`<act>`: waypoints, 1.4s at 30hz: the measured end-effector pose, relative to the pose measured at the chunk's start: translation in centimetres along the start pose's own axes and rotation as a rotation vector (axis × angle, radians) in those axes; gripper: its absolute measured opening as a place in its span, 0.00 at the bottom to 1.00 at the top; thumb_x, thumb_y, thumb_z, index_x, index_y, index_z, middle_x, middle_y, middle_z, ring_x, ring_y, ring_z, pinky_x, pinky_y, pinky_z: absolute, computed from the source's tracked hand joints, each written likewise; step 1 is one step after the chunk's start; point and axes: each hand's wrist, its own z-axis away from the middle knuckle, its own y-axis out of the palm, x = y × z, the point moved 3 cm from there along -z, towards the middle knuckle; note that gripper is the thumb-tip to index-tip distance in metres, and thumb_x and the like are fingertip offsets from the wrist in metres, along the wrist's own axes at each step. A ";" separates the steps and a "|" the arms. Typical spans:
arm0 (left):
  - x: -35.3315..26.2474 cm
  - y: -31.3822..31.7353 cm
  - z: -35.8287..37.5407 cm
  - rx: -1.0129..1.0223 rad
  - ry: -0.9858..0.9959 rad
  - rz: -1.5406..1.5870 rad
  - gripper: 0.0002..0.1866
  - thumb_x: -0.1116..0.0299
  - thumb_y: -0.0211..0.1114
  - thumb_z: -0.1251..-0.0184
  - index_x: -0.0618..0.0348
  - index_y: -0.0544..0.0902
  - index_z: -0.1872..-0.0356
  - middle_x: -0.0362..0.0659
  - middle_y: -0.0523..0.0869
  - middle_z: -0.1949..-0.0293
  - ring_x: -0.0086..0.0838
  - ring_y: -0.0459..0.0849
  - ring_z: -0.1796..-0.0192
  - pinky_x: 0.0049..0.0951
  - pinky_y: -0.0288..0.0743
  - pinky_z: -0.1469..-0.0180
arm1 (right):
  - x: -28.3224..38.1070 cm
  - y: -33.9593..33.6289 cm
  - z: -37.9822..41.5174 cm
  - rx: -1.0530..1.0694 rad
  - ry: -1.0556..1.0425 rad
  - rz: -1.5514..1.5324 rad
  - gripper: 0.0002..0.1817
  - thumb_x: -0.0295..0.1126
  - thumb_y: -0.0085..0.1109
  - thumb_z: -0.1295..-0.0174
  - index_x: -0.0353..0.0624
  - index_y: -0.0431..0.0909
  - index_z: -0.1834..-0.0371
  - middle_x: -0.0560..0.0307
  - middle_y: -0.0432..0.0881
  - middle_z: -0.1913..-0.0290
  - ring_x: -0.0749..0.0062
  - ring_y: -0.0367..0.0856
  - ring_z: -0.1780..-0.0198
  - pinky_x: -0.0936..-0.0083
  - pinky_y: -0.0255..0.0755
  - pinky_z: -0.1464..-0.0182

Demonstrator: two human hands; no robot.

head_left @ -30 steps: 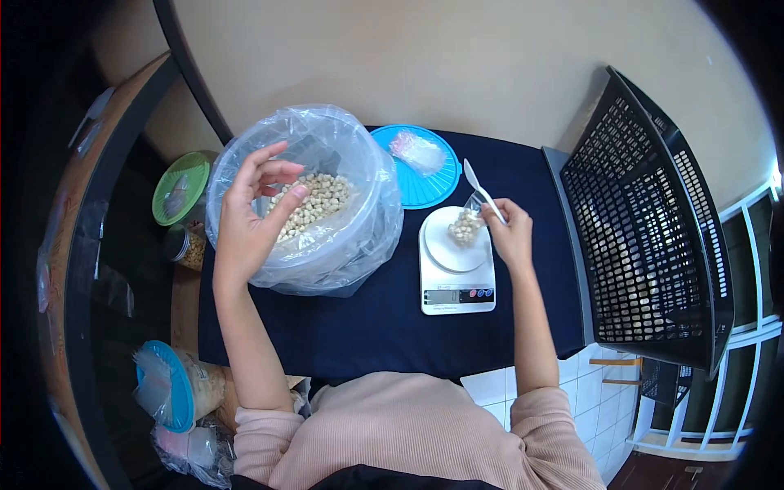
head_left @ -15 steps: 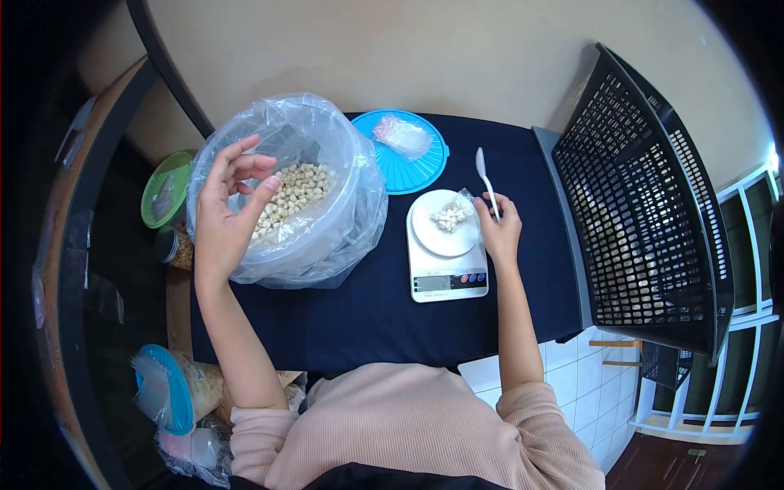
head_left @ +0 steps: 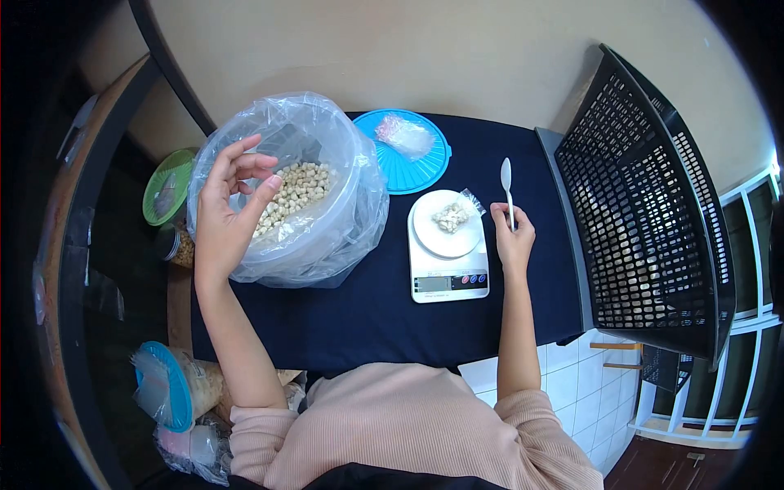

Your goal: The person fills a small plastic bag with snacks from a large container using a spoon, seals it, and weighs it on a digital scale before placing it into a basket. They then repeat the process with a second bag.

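Observation:
A white plastic spoon [head_left: 507, 184] stands bowl-up in my right hand [head_left: 514, 239], pinched by its handle just right of the kitchen scale [head_left: 449, 282]. On the scale's round plate lies a small clear plastic bag [head_left: 451, 217] holding pale, chunky pieces; no hand touches it. My left hand [head_left: 231, 192] hovers over the near-left side of a large plastic-lined tub [head_left: 359, 237]. Its fingers are loosely curved, thumb apart from them, with nothing visible between. Inside the tub are many small pale pieces [head_left: 302, 192], partly hidden by that hand. The scale's display is too small to read.
Behind the scale, a blue lid [head_left: 406, 173] carries a pack of clear bags [head_left: 405, 137]. A tall black crate [head_left: 637, 204] stands along the right edge of the dark tablecloth [head_left: 367, 327]. Beside the tub on the left are a green lid [head_left: 169, 186] and a jar [head_left: 180, 247].
My right hand has moved right, away from the small bag, taking the spoon with it. The bag stays on the scale. My left hand has hardly moved.

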 end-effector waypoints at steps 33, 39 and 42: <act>-0.4 -0.7 0.3 -0.122 -0.078 0.040 0.27 0.67 0.62 0.40 0.61 0.62 0.42 0.47 0.75 0.60 0.32 0.77 0.55 0.30 0.69 0.50 | 26.1 13.9 6.1 0.884 -0.492 -0.527 0.12 0.35 0.63 0.49 0.34 0.79 0.75 0.64 0.72 0.83 0.86 0.65 0.78 0.83 0.59 0.77; -0.1 -1.2 0.4 -0.220 0.009 0.162 0.28 0.67 0.61 0.40 0.63 0.60 0.42 0.42 0.71 0.64 0.25 0.72 0.61 0.25 0.68 0.53 | 25.0 13.7 1.3 0.612 -0.680 -0.290 0.14 0.40 0.55 0.42 0.39 0.82 0.71 0.56 0.78 0.77 0.71 0.75 0.74 0.74 0.65 0.66; 0.2 -1.4 0.5 -0.251 0.004 0.374 0.27 0.66 0.60 0.40 0.63 0.58 0.44 0.41 0.69 0.65 0.23 0.69 0.61 0.26 0.66 0.52 | 24.7 14.5 1.2 0.624 -0.973 0.179 0.10 0.36 0.54 0.44 0.44 0.83 0.72 0.53 0.79 0.75 0.61 0.77 0.72 0.67 0.64 0.61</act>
